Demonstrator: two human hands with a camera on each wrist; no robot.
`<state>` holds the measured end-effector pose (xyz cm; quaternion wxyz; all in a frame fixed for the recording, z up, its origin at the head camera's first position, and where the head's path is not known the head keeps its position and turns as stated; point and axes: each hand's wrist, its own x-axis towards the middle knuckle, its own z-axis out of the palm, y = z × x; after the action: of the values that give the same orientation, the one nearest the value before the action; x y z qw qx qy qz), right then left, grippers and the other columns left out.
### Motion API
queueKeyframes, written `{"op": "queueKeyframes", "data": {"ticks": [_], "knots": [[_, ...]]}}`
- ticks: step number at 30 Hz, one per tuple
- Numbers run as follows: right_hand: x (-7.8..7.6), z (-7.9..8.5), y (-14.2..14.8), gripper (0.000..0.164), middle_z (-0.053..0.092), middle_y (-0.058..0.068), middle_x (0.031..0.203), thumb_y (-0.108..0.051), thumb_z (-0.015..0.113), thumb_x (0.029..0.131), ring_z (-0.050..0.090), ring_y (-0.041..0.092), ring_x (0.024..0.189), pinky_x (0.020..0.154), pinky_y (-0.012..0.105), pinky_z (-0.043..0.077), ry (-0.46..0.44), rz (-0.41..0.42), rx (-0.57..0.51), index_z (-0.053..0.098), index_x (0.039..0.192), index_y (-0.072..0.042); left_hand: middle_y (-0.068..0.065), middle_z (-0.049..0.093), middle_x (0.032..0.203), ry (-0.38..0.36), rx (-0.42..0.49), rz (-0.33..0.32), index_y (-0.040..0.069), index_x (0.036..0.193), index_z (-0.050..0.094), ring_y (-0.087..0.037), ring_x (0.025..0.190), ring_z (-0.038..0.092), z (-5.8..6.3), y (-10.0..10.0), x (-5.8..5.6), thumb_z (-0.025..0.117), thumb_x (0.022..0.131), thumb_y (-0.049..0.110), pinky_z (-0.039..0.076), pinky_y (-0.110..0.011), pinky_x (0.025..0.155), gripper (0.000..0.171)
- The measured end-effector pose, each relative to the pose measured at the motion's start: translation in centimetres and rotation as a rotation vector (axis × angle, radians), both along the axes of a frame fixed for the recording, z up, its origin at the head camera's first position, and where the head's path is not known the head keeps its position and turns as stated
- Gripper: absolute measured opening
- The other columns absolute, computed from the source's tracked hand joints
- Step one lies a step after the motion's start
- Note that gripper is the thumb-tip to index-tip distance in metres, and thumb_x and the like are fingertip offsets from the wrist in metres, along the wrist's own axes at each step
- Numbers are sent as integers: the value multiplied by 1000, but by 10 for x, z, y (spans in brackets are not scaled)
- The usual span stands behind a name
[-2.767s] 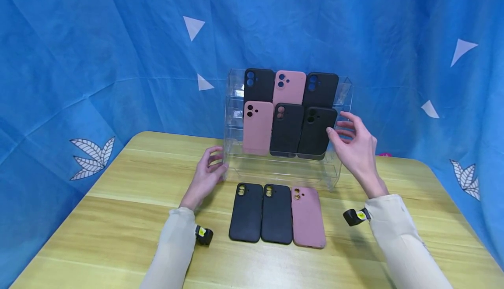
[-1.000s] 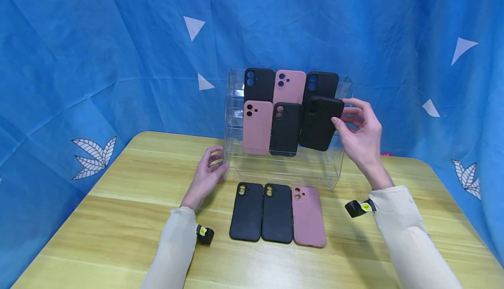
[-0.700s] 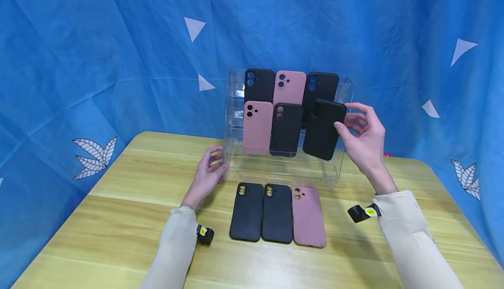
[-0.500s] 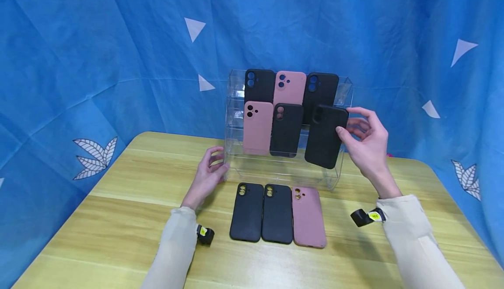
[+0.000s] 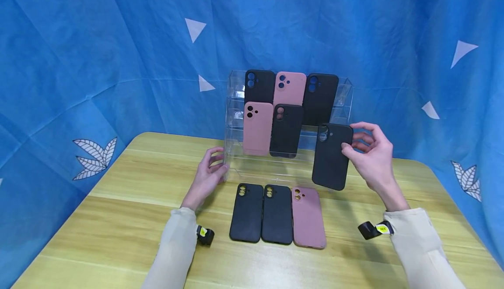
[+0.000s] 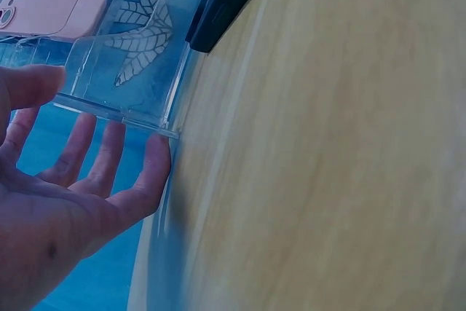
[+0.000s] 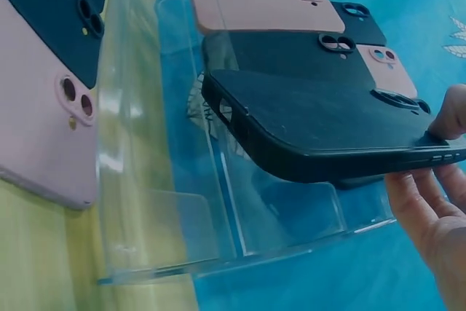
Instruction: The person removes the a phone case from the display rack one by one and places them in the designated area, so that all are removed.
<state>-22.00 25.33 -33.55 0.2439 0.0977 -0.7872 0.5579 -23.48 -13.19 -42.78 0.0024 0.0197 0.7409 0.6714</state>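
Note:
My right hand [image 5: 371, 153] pinches a black phone case [image 5: 332, 156] by its right edge, thumb on the back face and fingers behind. In the right wrist view the held case [image 7: 306, 111] hangs in front of a clear acrylic display stand [image 7: 160, 227], apart from it. My left hand [image 5: 206, 171] grips the left side of the stand [image 5: 252, 173], thumb at the front edge and fingertips along the side wall. On the stand's lower visible tier lean a pink case [image 5: 257, 129] and a black case [image 5: 286, 130].
Behind them stand a black case [image 5: 260, 85], a pink case [image 5: 290, 86] and another black case [image 5: 320, 98]. Flat on the wooden table [image 5: 118, 219] before the stand lie two black cases [image 5: 246, 212] and a pink case [image 5: 309, 218]. A blue curtain [image 5: 157, 39] hangs behind.
My right hand has lifted the black case out of the lower tier's right spot and brought it down and to the right, toward me. My left hand stays at the stand's side.

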Motion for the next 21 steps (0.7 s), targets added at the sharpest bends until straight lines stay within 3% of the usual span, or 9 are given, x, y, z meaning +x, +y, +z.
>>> {"op": "queueKeyframes", "data": {"ticks": [9, 21], "knots": [[11, -10, 6, 49, 69, -10, 89, 15, 67, 84, 72, 0, 72, 66, 14, 57, -38, 77, -64, 59, 127, -7, -16, 50, 147, -2, -10, -10, 22, 145, 44, -39, 137, 53, -1, 0, 0, 59, 100, 5, 58, -41, 86, 50], [24, -28, 16, 48, 68, -11, 90, 12, 69, 87, 73, 0, 80, 71, 14, 58, -109, 120, -70, 61, 128, -12, -16, 50, 147, -8, 1, -6, 22, 145, 44, -38, 134, 55, -2, -1, -1, 60, 99, 5, 58, -41, 86, 51]]}}
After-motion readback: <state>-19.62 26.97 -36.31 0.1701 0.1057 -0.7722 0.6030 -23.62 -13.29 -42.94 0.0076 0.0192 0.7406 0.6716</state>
